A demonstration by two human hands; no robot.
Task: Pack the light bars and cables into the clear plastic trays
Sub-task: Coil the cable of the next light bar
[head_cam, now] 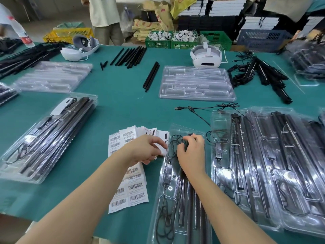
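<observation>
Head view is showing the left hand [146,148] pinching a white paper slip [162,149] off the barcode label sheets [127,166] lying beneath it. Just right of that pinch, the right hand [191,152] is curling its fingers over a coiled black cable [173,140] at the clear tray's [198,133] far end. Light bars [182,199] are lying in that tray, nearer the person than the grip.
</observation>
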